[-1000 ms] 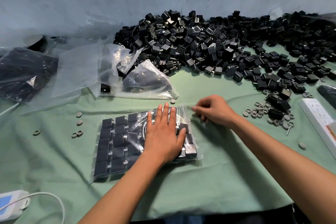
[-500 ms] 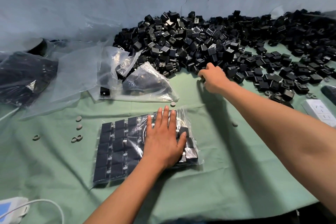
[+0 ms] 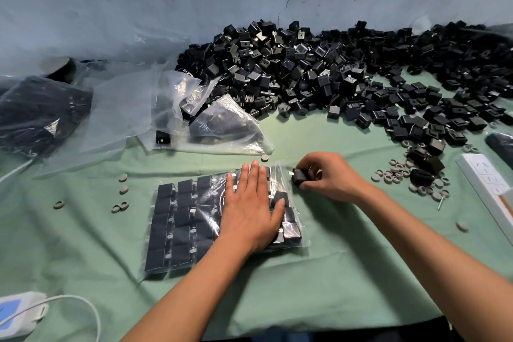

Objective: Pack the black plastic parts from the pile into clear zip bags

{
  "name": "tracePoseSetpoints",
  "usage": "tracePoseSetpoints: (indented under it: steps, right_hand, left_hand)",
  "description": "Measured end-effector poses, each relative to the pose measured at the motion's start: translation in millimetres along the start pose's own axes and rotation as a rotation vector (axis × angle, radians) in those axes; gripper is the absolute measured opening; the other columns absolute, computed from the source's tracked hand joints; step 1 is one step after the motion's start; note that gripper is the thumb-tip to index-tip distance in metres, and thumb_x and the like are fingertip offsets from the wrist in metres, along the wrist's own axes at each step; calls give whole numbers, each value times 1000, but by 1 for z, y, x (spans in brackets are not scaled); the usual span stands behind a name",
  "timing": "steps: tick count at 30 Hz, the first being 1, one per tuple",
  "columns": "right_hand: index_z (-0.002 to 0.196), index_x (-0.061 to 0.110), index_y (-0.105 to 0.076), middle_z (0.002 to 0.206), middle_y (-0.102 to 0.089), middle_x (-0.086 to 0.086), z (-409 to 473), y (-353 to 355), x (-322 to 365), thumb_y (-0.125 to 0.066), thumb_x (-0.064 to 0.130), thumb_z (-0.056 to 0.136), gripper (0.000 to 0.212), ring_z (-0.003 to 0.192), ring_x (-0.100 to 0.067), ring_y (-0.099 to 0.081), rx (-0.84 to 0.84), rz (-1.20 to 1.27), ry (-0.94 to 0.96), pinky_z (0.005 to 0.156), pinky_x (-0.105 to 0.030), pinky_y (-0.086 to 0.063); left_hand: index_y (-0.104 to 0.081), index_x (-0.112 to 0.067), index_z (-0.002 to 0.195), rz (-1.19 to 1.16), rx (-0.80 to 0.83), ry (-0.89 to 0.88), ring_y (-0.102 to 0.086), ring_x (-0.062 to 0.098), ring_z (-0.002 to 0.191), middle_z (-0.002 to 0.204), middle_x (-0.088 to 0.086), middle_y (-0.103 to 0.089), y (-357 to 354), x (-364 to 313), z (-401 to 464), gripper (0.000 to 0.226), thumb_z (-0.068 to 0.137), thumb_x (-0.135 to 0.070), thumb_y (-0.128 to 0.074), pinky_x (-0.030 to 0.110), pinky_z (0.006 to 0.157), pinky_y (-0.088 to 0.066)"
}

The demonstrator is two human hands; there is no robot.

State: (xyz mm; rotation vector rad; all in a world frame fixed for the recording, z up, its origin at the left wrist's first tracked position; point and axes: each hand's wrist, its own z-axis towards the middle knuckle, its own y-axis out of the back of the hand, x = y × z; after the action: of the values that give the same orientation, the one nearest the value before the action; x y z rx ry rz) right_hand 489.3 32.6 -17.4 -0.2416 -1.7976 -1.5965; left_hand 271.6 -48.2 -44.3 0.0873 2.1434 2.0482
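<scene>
A clear zip bag (image 3: 183,219) lies flat on the green cloth, filled with rows of black plastic parts. My left hand (image 3: 249,208) presses flat on its right half, fingers straight. Just right of the bag's open edge, my right hand (image 3: 330,178) pinches one black part (image 3: 299,176) with a small metal tab pointing toward the bag. The big pile of black parts (image 3: 333,75) spreads along the back and right of the table.
Empty and crumpled clear bags (image 3: 227,125) lie at the back left, beside a dark filled bag (image 3: 36,114). Small grey rings (image 3: 399,175) are scattered on both sides. A white power strip (image 3: 488,183) sits at the right edge, a white device with cable (image 3: 19,314) at front left.
My right hand reached out to the pile, took one black part and came back to the bag's right edge. My left hand stayed pressed on the bag.
</scene>
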Motion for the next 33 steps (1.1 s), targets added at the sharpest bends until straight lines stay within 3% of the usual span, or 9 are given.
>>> tracePoseSetpoints:
  steps: [13, 16, 20, 28, 33]
  right_hand:
    - [123, 11, -74, 107, -65, 1, -3, -33, 4, -73, 3, 91, 33, 88, -12, -62, 74, 404, 77, 85, -27, -56]
    - [118, 13, -77, 106, -74, 4, -2, -36, 4, -71, 6, 94, 25, 96, -16, -71, 56, 520, 39, 87, -28, -58]
    - [99, 13, -80, 92, -80, -3, 2, -46, 7, -77, 5, 89, 14, 85, -16, -75, -69, 631, -54, 81, -31, -60]
    - [87, 18, -80, 85, -79, 2, 11, -56, 16, -79, 2, 86, 16, 83, -12, -74, -119, 562, -66, 87, -35, -61]
    - [89, 6, -77, 85, -79, -6, 10, -55, 17, -84, 5, 82, 10, 85, -28, -76, -134, 595, -86, 84, -40, -62]
  left_hand:
    - [8, -10, 162, 4, -2, 3, 18, 24, 156, 169, 9, 17, 0, 0, 1, 87, 95, -64, -5, 54, 125, 7]
    - [8, -10, 162, 8, -1, 2, 18, 23, 156, 169, 9, 17, 0, 0, 1, 87, 95, -63, -6, 54, 125, 8]
    - [8, -10, 162, 16, -5, 3, 19, 24, 156, 169, 10, 17, -1, 0, 1, 87, 96, -63, -7, 54, 125, 8]
    - [11, -12, 162, -10, -34, 4, 21, 22, 155, 166, 7, 28, -1, 0, 0, 87, 94, -64, -7, 54, 125, 5]
    - [12, -21, 162, -28, -73, -49, 26, 18, 153, 165, -6, 31, -2, 2, 0, 81, 96, -62, -12, 53, 126, 6]
